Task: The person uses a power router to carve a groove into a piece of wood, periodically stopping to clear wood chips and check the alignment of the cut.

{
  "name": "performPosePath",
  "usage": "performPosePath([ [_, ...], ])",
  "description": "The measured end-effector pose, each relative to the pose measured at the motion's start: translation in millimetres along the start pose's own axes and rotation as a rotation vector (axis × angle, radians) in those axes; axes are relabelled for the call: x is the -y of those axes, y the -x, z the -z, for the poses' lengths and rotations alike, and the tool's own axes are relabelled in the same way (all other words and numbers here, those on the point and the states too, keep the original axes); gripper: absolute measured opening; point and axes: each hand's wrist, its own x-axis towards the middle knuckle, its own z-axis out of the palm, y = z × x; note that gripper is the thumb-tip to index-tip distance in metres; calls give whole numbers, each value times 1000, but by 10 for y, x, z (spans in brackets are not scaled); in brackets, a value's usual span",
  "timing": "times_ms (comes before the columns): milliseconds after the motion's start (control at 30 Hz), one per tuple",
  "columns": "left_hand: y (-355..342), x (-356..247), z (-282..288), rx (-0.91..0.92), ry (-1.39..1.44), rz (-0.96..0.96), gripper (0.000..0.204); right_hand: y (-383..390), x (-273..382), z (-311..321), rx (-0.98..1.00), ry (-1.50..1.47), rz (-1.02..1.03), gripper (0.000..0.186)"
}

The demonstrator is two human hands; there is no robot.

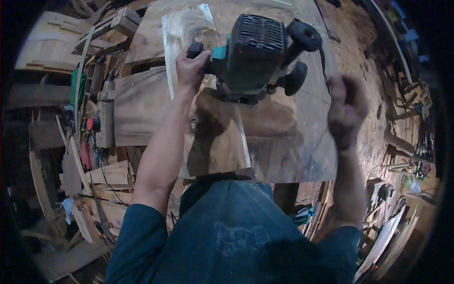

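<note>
A bulky teal-and-black power tool with a vented motor top, which looks like a router (pixel 257 52), is over a pale board (pixel 220 146). My left hand (pixel 193 71) is closed round the black knob on the tool's left side. Black rounded parts stick out on its right. The board runs away from my body across the wide wooden worktop (pixel 312 151). My right hand (pixel 347 104) is off the tool, above the worktop's right edge. Motion blurs its fingers, so I cannot tell what they hold. The underside of the tool is hidden.
A dark cord (pixel 323 54) passes down the tool's right side. Wooden blocks and hand tools crowd the left, with a red-handled tool (pixel 85 155) among them. Sawdust (pixel 373 113) covers the area at right. Offcuts and strips of wood (pixel 402 232) are piled along the right side.
</note>
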Motion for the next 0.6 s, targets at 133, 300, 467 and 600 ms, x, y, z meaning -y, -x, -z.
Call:
performPosePath([
  [133, -3, 17, -165, -25, -102, -45, 10, 496, -954, -562, -259, -306, -378, 36],
  [300, -133, -47, -154, -37, -82, -18, 8, 8, -977, -1156, -160, -505, -371, 48],
  [467, -60, -232, -361, -40, -16, -143, 12, -221, -956, -816, -212, -437, -346, 43],
  [600, -70, -386, -428, -40, -200, -90, 13, -224, -967, -937, -243, -403, -368, 40],
])
